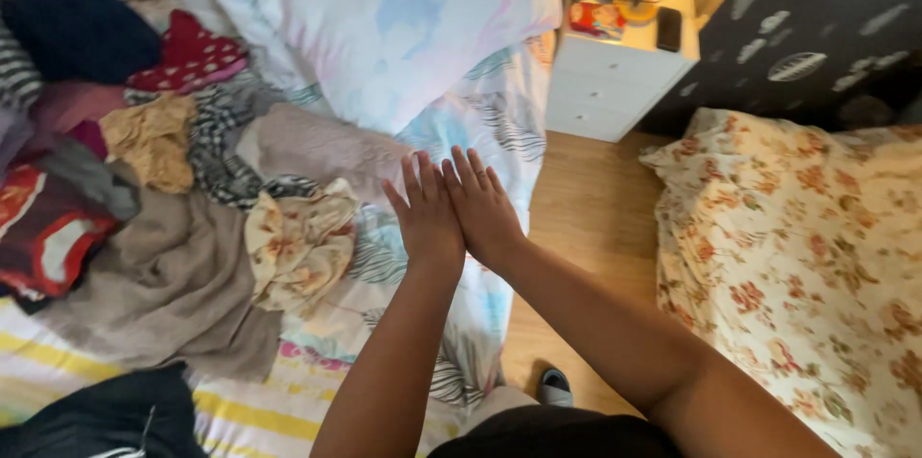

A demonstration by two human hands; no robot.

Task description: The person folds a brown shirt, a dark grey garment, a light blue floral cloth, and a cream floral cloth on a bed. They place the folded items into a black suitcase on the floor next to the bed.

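Nearest the camera, a dark folded garment (96,415) lies on the yellow-and-white striped sheet (259,415) at the bed's lower edge, while a grey slipper (555,386) sits on the wooden floor (586,218) beside the bed. Two bare forearms rise from the bottom of the frame, and the left hand (425,216) and right hand (483,208) are held flat and side by side, edges touching, fingers stretched out and together, palms down; neither has hold of anything. They hover over the white bedsheet printed with grey and blue leaves (499,117), just right of a crumpled cream cloth with an orange floral print (300,242), the nearest item to the left hand. Left of that cloth spreads a large taupe garment (163,290), and beyond it a heap of mixed clothing: a red-and-white striped piece (43,237), a mustard-yellow crumpled top (149,139), a black-and-white striped cloth (221,146) and a red fabric with white dots (187,55). A mauve fleece piece (317,146) lies just ahead of the fingertips. Farther back rests a big pale pastel pillow (413,16). To the right, across the strip of floor, is a cream floral quilt (797,256), and at the far end a white bedside drawer unit (610,84) carries a black phone (668,29)
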